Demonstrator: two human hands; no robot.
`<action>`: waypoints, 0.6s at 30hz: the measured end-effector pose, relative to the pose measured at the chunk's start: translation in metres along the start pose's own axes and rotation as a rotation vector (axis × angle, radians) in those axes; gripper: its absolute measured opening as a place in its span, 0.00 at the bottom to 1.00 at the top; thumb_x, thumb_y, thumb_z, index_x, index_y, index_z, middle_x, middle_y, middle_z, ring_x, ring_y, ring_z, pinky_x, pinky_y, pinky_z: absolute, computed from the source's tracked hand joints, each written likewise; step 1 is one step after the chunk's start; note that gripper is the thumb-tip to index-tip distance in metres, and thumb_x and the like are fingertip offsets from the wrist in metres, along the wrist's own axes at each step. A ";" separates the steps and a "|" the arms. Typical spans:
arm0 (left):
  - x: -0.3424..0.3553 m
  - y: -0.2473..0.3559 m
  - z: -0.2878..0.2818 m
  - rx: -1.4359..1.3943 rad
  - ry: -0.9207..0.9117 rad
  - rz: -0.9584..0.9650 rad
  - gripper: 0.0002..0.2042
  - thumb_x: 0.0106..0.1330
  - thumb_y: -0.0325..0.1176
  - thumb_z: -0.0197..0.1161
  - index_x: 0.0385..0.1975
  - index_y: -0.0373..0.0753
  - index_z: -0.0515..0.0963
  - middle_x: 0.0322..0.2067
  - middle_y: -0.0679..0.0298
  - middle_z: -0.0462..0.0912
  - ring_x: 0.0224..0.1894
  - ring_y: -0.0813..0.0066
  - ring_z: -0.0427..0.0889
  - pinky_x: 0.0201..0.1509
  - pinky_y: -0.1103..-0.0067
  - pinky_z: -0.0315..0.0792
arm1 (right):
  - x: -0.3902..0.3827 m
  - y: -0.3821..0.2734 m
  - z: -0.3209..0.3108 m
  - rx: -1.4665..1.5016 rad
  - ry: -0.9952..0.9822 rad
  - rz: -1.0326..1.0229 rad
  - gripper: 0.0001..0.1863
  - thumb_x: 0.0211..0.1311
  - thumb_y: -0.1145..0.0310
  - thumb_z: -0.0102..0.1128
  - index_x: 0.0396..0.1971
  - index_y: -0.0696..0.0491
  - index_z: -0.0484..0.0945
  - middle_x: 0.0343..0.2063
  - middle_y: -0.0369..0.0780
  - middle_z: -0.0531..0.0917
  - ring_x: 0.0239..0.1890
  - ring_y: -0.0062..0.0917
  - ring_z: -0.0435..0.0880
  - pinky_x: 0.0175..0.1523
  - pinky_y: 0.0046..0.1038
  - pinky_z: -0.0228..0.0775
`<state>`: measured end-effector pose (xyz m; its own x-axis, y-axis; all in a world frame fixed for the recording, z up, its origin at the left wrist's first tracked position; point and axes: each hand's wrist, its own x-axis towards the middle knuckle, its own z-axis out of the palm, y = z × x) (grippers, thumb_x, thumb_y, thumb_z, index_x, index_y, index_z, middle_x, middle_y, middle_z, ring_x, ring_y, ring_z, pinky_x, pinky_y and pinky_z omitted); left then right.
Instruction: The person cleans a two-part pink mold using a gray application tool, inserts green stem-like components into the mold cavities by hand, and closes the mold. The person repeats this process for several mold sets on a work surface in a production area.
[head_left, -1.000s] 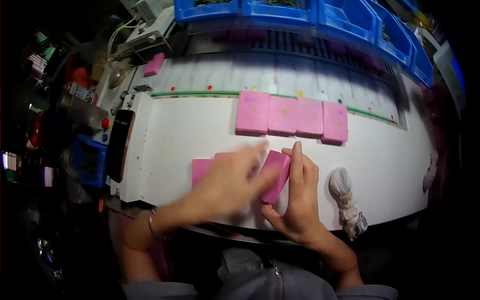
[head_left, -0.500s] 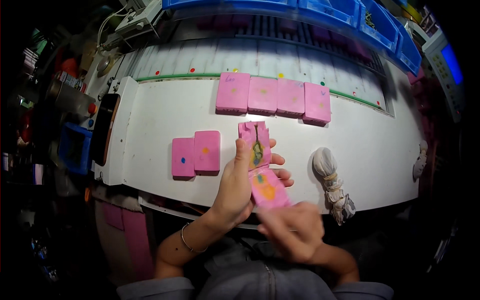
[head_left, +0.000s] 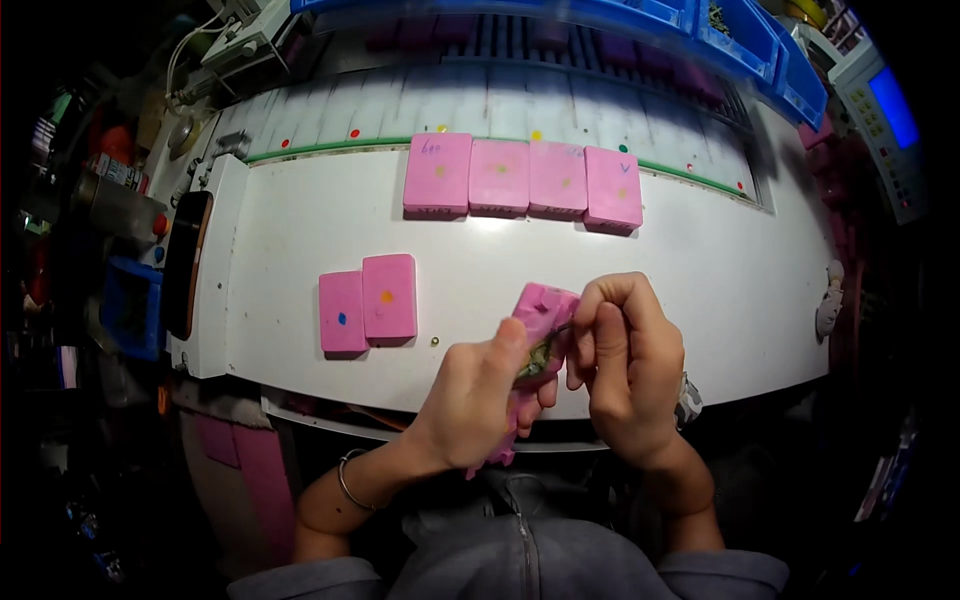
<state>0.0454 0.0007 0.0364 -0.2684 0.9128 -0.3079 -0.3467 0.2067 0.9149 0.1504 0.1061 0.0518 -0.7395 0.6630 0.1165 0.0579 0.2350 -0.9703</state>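
Note:
My left hand (head_left: pixel 462 400) grips an opened pink rubber mould (head_left: pixel 545 308), thumb on its near-left side and fingertips showing beyond its right edge. The mould's other half hangs folded down below the palm, partly hidden. In the upper half's hollow lies a dark green, wax-like piece (head_left: pixel 537 360) with a thin stem. The thumb and forefinger of my right hand (head_left: pixel 635 370) are pinched at the stem's end by the mould's right edge. Whether the piece has come loose from the hollow is hard to make out.
Four closed pink mould blocks (head_left: pixel 498 180) stand in a row along the green strip. Two more pink blocks (head_left: pixel 389 295) sit at left, near a tiny brass-coloured bead (head_left: pixel 435 342). A tied cloth bag (head_left: pixel 689 400) is mostly behind my right hand. Blue bins (head_left: pixel 740 45) hang at the back.
My right hand has left the lower mould half and moved up to the green piece's stem. The lower half now folds further down. The mould has tilted rightward, and the whole view has shifted slightly.

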 end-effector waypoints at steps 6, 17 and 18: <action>0.006 0.001 -0.014 0.077 -0.106 -0.048 0.30 0.72 0.49 0.28 0.34 0.28 0.73 0.20 0.61 0.75 0.19 0.80 0.71 0.23 0.83 0.70 | 0.005 -0.010 -0.013 0.237 -0.123 0.277 0.03 0.60 0.78 0.54 0.32 0.60 0.71 0.23 0.35 0.74 0.22 0.11 0.74 0.24 0.14 0.68; 0.014 0.008 -0.012 -0.133 -0.120 -0.068 0.30 0.72 0.47 0.29 0.28 0.28 0.75 0.18 0.60 0.76 0.16 0.81 0.71 0.19 0.84 0.68 | 0.006 -0.013 -0.017 0.288 -0.192 0.317 0.03 0.53 0.81 0.58 0.28 0.59 0.74 0.26 0.35 0.72 0.25 0.13 0.74 0.27 0.14 0.68; 0.015 0.009 -0.012 -0.134 -0.120 -0.068 0.30 0.72 0.47 0.29 0.28 0.28 0.75 0.18 0.60 0.76 0.16 0.81 0.71 0.19 0.84 0.68 | 0.007 -0.013 -0.018 0.287 -0.192 0.317 0.03 0.53 0.81 0.58 0.28 0.59 0.74 0.26 0.35 0.72 0.25 0.13 0.74 0.27 0.14 0.68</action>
<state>0.0273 0.0118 0.0372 -0.1336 0.9353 -0.3275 -0.4788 0.2284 0.8477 0.1565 0.1201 0.0688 -0.8275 0.5204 -0.2107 0.1333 -0.1824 -0.9742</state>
